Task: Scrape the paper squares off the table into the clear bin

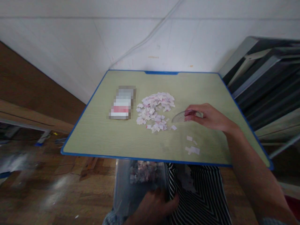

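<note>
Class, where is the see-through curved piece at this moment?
In the head view, the see-through curved piece is in the right hand, right of centre on the table, just right of the large pile of paper scraps.

1 curved tool (178, 117), 1 tub (122, 190), 1 table (98, 137).

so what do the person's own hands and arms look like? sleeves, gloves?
Right hand and left hand: no gloves. Right forearm: bare, no watch or band visible. Grey-blue cloth, probably a pushed-up sleeve, shows at the bottom edge. Left hand is dim and blurred; finer detail unclear.
</note>
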`<state>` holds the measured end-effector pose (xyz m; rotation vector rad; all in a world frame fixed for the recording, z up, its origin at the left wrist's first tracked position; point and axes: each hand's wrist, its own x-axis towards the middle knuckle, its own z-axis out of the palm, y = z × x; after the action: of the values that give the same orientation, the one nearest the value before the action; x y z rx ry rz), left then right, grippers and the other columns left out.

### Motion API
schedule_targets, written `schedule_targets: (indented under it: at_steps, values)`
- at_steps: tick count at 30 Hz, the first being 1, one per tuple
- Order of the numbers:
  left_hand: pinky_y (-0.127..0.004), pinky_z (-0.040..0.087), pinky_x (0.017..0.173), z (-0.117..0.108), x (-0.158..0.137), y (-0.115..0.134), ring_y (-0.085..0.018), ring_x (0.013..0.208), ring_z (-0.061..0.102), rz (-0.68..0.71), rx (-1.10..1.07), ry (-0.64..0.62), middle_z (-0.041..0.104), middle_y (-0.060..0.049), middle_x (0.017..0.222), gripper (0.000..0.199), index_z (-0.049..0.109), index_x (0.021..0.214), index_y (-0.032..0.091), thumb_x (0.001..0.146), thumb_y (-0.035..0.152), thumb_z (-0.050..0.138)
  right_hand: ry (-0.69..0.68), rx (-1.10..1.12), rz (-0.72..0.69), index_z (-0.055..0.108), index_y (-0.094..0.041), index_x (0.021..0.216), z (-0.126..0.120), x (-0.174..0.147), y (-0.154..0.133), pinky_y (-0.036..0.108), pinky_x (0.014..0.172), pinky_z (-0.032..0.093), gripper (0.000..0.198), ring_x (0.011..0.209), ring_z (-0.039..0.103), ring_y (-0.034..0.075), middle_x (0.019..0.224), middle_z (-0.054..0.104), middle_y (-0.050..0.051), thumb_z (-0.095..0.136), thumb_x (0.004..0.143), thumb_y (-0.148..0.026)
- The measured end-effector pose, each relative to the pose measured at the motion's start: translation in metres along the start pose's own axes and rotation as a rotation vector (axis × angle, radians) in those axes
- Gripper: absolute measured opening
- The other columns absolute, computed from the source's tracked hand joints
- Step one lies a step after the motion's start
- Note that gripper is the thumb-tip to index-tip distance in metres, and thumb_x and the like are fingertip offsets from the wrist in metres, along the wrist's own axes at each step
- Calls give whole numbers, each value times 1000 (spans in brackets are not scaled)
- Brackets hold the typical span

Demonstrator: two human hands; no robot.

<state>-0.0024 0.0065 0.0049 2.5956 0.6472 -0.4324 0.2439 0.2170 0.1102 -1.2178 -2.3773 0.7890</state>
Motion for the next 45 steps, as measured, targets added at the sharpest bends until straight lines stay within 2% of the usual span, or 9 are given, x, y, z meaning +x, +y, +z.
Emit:
schedule_targets:
  at_steps: [4,9,11,15,21,27,32,39,45]
  values:
    - [-32,57,58,-4,1,1,-23,79,66,-1,2,-23,65,-9,96,52,26,138,21,94,13,52,-96,7,5,60,-18,76,-7,-3,3,26,58,42,17,60,57,13,65,62,1,52,83,-32]
    - [-32,57,58,-9,2,0,-23,77,66,5,17,-45,65,-9,95,51,26,138,20,95,14,52,-320,31,-2,60,-19,73,-17,-10,4,25,57,41,19,61,58,13,65,63,0,54,83,-33]
    - [-32,57,58,-9,2,-1,-22,77,65,8,18,-35,65,-9,94,51,26,137,19,94,13,53,-294,39,13,60,-19,74,-17,-10,3,25,57,42,19,62,58,14,66,64,0,54,83,-35]
    - [-30,56,57,-2,1,-1,-21,75,65,6,11,12,65,-8,94,55,27,137,21,91,12,56,-110,19,66,61,-18,78,-5,-2,0,26,59,42,21,62,56,13,67,62,1,53,83,-36]
    - [-32,55,57,3,-1,-1,-24,77,65,12,-25,59,65,-10,94,54,27,137,20,91,14,55,-186,74,-11,60,-17,73,11,5,-7,23,55,40,20,58,54,11,63,61,-1,55,82,-34]
    - [-31,54,56,2,0,0,-24,77,64,11,-9,58,64,-10,93,56,27,137,20,90,13,57,22,53,64,61,-17,77,14,6,-2,26,60,44,16,64,59,14,72,66,3,56,80,-32]
    - [-31,55,57,1,0,-1,-24,78,65,8,-39,46,65,-10,95,55,26,137,20,91,13,56,-137,65,-6,61,-17,75,13,5,-5,24,57,42,16,60,58,12,66,64,1,55,81,-30]
    - [-29,53,54,3,0,0,-23,74,64,16,-2,88,65,-9,90,54,26,136,18,91,14,57,-46,58,48,61,-17,78,12,5,-3,26,61,45,16,65,59,14,71,65,2,56,82,-32]
    - [-31,55,56,-2,-1,0,-23,75,65,9,-16,38,65,-9,92,54,25,137,19,92,15,55,-221,88,-83,60,-17,78,21,5,-12,23,57,41,16,62,57,11,69,64,1,53,86,-29]
